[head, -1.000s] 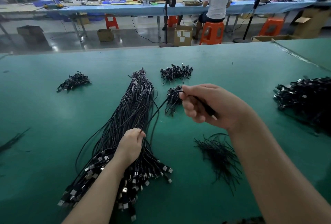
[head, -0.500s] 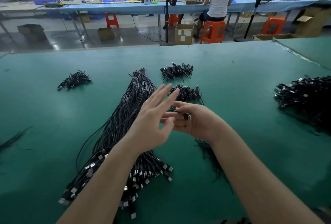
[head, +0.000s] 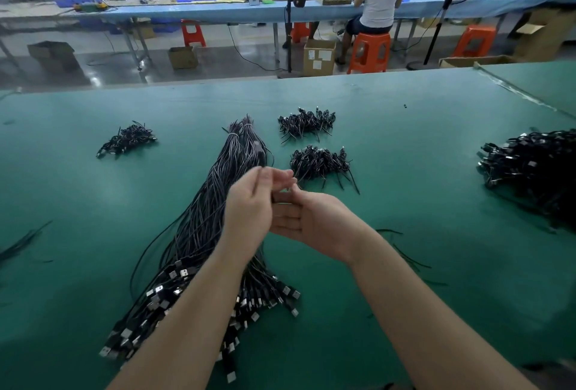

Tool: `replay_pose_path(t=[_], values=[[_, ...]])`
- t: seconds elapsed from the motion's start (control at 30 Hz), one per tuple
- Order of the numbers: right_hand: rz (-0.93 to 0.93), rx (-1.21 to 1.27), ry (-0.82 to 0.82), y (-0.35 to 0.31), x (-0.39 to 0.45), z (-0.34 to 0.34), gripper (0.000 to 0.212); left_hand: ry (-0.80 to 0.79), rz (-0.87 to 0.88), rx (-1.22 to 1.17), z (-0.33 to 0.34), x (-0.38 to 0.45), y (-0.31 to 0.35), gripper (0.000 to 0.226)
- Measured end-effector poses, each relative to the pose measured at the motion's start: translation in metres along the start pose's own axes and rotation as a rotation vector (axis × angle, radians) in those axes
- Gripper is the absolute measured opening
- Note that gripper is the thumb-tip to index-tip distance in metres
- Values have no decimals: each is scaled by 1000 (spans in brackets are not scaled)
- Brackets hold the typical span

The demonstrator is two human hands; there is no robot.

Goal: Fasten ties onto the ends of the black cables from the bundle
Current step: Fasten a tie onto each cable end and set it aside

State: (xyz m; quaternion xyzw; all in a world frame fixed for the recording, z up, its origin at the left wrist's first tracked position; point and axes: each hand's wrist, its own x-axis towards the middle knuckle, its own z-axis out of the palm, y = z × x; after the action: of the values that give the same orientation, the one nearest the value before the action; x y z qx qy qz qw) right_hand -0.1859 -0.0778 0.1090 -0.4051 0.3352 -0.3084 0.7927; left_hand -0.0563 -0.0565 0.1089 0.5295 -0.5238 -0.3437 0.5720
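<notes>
Left hand [head: 249, 209] has curled in against right hand [head: 314, 221]; their grips cannot be told; 1 bundle [head: 212, 218], 4 piles.

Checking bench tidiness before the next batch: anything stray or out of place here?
A few loose black ties lie scattered right of the right hand, apart from the cable bundle. Nothing looks damaged.

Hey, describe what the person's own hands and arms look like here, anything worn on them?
Both arms are bare from the frame's lower edge to the fingertips: no sleeves, gloves, watch, bracelets or rings visible. The left hand and right hand show no markings or tape. The forearms are slim, reaching over the green table; any sleeve further up lies outside the view.
</notes>
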Motion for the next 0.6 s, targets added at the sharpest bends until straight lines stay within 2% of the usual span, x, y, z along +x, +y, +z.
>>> replay_pose_path(t=[0.03, 0.1, 0.17, 0.2, 0.33, 0.4, 0.47, 0.6], values=[[-41, -94, 11, 2, -1, -2, 38, 2, -97, -225, -3, 3, 2, 34], [-101, -466, 32, 6, -3, -6, 31, -26, -160, -543, -12, 7, 6, 37], [-68, -810, 8, 10, -4, -7, 27, -80, -175, -744, -19, 10, 10, 40], [-44, -843, -20, 13, -4, -7, 29, -109, -179, -813, -22, 12, 11, 42], [-76, -566, -48, 25, -1, -5, 33, -180, -139, -861, -26, 14, 19, 43], [-169, -550, -110, 26, 1, -2, 36, -196, -138, -845, -25, 11, 21, 41], [-236, -537, -197, 28, 1, -1, 31, -262, -165, -862, -26, 10, 24, 39], [-159, -456, -295, 24, 3, -3, 28, -467, -244, -813, -42, 6, 31, 40]])
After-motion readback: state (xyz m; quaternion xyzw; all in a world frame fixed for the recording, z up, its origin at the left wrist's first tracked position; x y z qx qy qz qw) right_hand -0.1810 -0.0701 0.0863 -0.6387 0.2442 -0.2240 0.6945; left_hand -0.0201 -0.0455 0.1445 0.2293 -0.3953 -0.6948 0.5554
